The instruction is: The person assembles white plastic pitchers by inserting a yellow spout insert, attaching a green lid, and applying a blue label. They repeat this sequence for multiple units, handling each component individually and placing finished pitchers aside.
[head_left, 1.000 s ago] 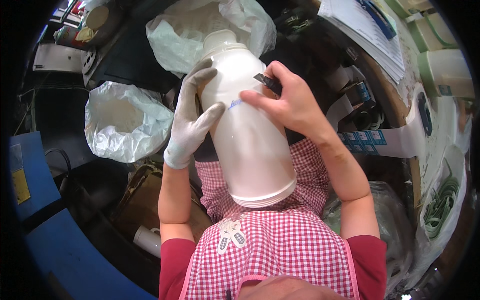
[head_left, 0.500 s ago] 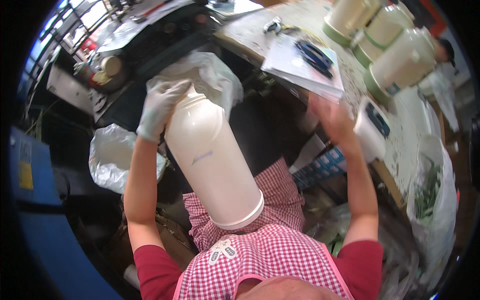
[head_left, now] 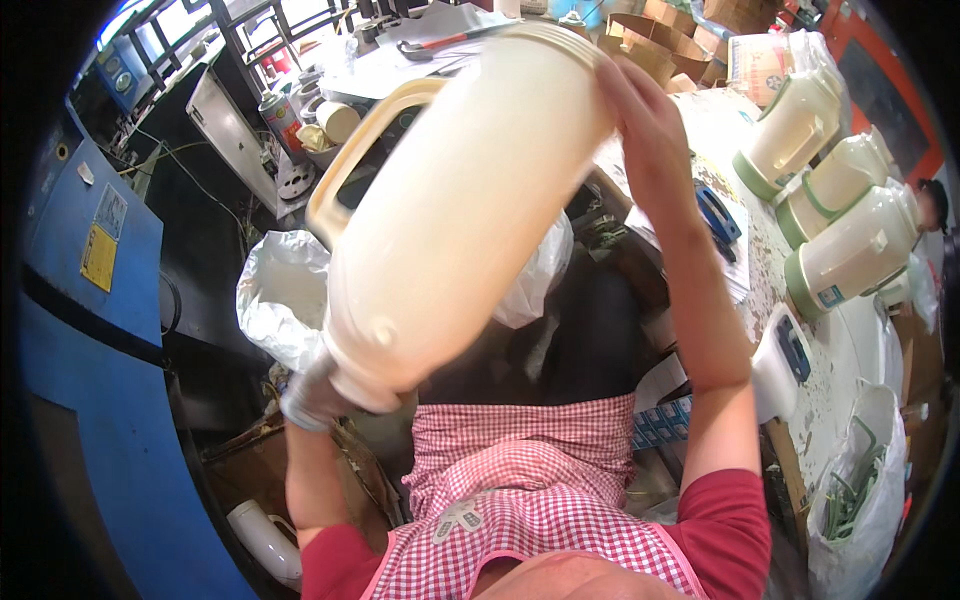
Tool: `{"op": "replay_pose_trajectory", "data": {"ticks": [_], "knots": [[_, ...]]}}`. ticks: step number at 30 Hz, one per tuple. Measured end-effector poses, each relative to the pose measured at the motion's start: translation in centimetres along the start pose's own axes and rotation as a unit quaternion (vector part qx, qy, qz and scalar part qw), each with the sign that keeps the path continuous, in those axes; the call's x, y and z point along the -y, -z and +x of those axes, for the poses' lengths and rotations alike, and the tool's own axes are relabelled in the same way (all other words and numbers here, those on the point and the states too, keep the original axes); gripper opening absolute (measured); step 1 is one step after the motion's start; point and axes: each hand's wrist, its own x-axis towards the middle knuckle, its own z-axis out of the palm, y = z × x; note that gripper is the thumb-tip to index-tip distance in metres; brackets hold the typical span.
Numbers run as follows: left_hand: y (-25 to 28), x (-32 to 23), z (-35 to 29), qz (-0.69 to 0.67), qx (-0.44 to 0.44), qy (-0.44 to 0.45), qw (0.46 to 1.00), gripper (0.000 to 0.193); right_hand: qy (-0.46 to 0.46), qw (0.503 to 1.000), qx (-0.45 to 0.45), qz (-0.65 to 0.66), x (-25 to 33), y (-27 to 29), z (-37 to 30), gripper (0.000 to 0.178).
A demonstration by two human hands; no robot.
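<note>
A large cream plastic jug shell (head_left: 465, 200), with a loop handle (head_left: 350, 165) on its left side, is held up tilted in front of me. Its narrow neck points down to the lower left and its wide base is up at the right. My left hand (head_left: 312, 395), in a pale glove, is closed around the neck end, its fingers partly hidden and blurred. My bare right hand (head_left: 645, 125) grips the rim of the base, with some fingers hidden behind it.
Several similar jugs with green bases (head_left: 850, 250) stand on the worn table (head_left: 840, 345) at right, near a blue tool (head_left: 717, 215) on papers. Plastic-lined bins (head_left: 280, 285) sit beyond my lap. A blue machine (head_left: 100, 420) stands at left; a bag of green strips (head_left: 855, 490) hangs at right.
The jug shell has swung up and turned, base now raised toward the upper right and handle showing. My right hand, free before, has come onto the base; my left hand has moved lower with the neck.
</note>
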Motion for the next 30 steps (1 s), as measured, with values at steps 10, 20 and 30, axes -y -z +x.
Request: {"op": "replay_pose_trajectory", "data": {"ticks": [10,20,30], "knots": [[-7.6,1.5,2.3,0.0,0.016,-0.037,0.999,0.1,0.448,0.722,-0.017,-0.527,-3.8,-1.0,19.1,0.057],[-15.0,-6.5,9.6,0.107,-0.004,-0.103,0.989,0.073,0.315,0.782,-0.346,-0.412,11.7,7.2,-13.8,0.052],[-25.8,-15.1,36.4,-0.014,0.364,-0.222,0.905,0.04,0.032,0.963,0.051,-0.264,2.6,4.6,-7.0,0.03]]}}
